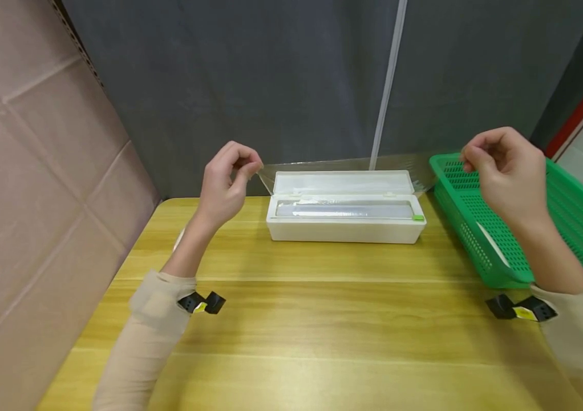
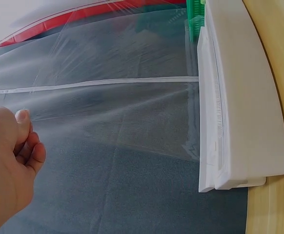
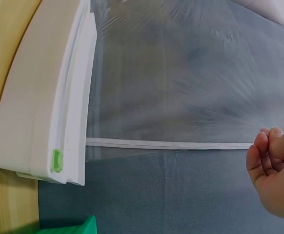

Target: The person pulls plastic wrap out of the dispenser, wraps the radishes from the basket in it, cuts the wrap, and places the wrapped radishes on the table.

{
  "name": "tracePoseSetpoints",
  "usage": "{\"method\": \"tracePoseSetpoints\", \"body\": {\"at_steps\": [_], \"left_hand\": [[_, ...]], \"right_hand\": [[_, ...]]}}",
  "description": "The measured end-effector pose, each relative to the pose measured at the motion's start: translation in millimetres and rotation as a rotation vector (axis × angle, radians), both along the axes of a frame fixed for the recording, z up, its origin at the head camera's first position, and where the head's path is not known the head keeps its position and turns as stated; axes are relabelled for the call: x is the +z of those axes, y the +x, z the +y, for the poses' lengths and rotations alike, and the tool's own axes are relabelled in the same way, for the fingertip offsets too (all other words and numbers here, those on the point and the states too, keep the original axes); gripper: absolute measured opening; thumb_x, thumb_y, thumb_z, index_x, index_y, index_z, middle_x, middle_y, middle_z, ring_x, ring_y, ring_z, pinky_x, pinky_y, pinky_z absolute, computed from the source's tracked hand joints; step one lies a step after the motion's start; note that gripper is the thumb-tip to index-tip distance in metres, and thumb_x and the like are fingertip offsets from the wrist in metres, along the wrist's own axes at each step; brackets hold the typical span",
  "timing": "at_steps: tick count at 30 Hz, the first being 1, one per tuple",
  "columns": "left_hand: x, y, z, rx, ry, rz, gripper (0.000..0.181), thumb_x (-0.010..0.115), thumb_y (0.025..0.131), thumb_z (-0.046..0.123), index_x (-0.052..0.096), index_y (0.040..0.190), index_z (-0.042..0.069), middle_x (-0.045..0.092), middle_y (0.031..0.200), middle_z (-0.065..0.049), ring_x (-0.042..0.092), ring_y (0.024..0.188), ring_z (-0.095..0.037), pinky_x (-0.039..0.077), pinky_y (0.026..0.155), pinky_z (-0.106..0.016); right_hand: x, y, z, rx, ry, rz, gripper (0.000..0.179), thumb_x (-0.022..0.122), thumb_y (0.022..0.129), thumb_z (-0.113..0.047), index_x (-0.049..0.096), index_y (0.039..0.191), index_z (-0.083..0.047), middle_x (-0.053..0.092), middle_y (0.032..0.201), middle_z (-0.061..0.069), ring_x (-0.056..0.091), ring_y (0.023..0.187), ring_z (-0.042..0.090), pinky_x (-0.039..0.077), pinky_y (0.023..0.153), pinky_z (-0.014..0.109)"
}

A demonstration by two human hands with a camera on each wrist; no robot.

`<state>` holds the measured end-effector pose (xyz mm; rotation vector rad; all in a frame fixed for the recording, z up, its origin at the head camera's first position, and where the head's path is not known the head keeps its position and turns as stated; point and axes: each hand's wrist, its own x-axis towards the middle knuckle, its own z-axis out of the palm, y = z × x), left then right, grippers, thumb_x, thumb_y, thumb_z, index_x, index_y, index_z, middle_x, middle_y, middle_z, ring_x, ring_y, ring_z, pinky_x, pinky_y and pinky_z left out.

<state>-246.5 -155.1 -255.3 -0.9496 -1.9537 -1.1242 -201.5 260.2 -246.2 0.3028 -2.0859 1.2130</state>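
Note:
A clear sheet of cling film [image 2: 117,112] stretches from a white cling film dispenser [image 1: 348,232] up to both hands. My left hand [image 1: 225,187] pinches one corner between thumb and index finger, raised to the left of the dispenser. On the other side, my right hand [image 1: 510,171] pinches the opposite corner, its fingers curled, above the green basket [image 1: 468,242]. The dispenser's lid [image 1: 343,182] stands up at the back, and a green slider [image 1: 417,217] sits at its right end. In the right wrist view the film [image 3: 176,92] is taut, with creases fanning toward the hand.
The dispenser rests near the back edge of the wooden table [image 1: 322,319]. A white strip-like object [image 1: 492,244] lies in the basket at the right. A dark grey curtain [image 1: 230,74] hangs behind, and a pale draped wall [image 1: 40,200] runs along the left.

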Motion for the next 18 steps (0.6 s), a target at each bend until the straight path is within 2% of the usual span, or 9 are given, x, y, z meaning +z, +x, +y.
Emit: {"method": "tracePoseSetpoints", "body": {"at_steps": [8,14,18], "left_hand": [[-6.8,13.9,-9.0,-0.067,-0.055,0.003,0.007,0.062,0.095,-0.009,0.063,0.091,-0.003,0.06,0.089,-0.013,0.052,0.08,-0.017,0.044,0.073,-0.023],[-11.7,23.9,-14.6,-0.1,-0.081,-0.01,0.009,0.065,0.091,-0.011,0.064,0.09,-0.002,0.061,0.088,-0.01,0.052,0.077,-0.015,0.045,0.071,-0.021],[-15.0,29.0,-16.7,-0.122,-0.087,-0.036,0.011,0.065,0.091,-0.012,0.064,0.09,-0.002,0.062,0.089,-0.008,0.052,0.078,-0.015,0.047,0.073,-0.022]], "right_hand": [[-6.7,21.6,3.9,0.043,0.057,-0.044,0.004,0.061,0.099,-0.001,0.065,0.098,-0.003,0.065,0.086,-0.011,0.059,0.072,0.004,0.048,0.071,0.01],[-10.8,35.7,7.4,0.084,0.079,-0.113,0.013,0.06,0.099,0.002,0.065,0.097,-0.009,0.066,0.087,-0.01,0.059,0.073,0.004,0.048,0.071,0.008],[-14.0,42.3,9.1,0.099,0.084,-0.159,0.011,0.059,0.099,0.001,0.065,0.099,-0.007,0.066,0.088,-0.008,0.06,0.073,0.004,0.048,0.071,0.008]]}}
